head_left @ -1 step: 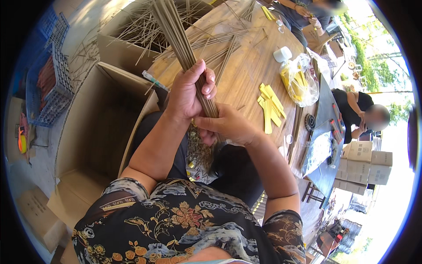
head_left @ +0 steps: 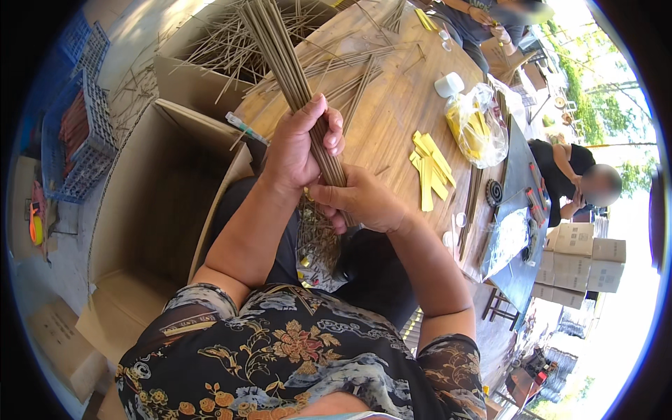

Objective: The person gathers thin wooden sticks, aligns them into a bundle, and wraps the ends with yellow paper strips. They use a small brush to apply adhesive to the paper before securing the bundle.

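Observation:
A bundle of thin brown incense sticks (head_left: 278, 52) slants up and to the left in front of me. My left hand (head_left: 302, 143) is wrapped round its middle, with the thumb on top. Lower down, my right hand (head_left: 367, 199) closes round the bottom end, its thumb pointing toward the left wrist. The palms hide part of the sticks. Beyond my hands, on the wooden table (head_left: 381, 119), lie loose sticks (head_left: 360, 91) and a small pile of yellow paper strips (head_left: 430, 166).
An open cardboard box (head_left: 164, 189) stands at my left, before another box heaped with sticks (head_left: 252, 38). A blue crate (head_left: 87, 140) is farther left. On the table are a plastic bag of yellow strips (head_left: 476, 129) and a white jar (head_left: 449, 85). Two people work across from me.
Both hands keep their hold on the bundle. The right hand's fingers sit very slightly lower at its bottom end.

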`<state>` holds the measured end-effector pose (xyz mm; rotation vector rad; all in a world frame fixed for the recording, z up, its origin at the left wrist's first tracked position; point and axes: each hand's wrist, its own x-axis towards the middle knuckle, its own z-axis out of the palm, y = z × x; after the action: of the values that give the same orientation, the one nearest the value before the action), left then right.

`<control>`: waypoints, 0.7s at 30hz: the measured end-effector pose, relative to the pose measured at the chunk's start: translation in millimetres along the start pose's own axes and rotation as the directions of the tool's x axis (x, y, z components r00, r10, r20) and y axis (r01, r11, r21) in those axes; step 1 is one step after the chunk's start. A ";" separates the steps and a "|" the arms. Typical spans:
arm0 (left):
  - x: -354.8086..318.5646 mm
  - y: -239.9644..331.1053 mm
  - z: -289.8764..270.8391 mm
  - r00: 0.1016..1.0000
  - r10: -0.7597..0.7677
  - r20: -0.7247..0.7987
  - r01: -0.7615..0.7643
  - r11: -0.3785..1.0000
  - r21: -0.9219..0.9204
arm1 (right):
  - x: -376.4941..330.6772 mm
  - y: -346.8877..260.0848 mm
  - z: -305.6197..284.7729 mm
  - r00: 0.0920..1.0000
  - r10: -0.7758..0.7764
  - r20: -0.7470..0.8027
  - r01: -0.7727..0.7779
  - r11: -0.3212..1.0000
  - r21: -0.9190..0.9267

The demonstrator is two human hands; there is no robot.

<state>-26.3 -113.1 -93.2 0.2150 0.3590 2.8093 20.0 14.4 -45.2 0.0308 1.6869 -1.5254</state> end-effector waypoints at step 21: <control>7.5 28.5 -8.6 0.963 0.110 -0.244 -0.082 0.989 0.119 | 32.9 37.0 -57.2 0.949 -0.215 -0.232 0.179 0.969 -0.168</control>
<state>-42.8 -139.0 -93.0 -0.1049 0.5732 2.9213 -13.2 55.1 -99.5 -0.0260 2.0505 -1.5926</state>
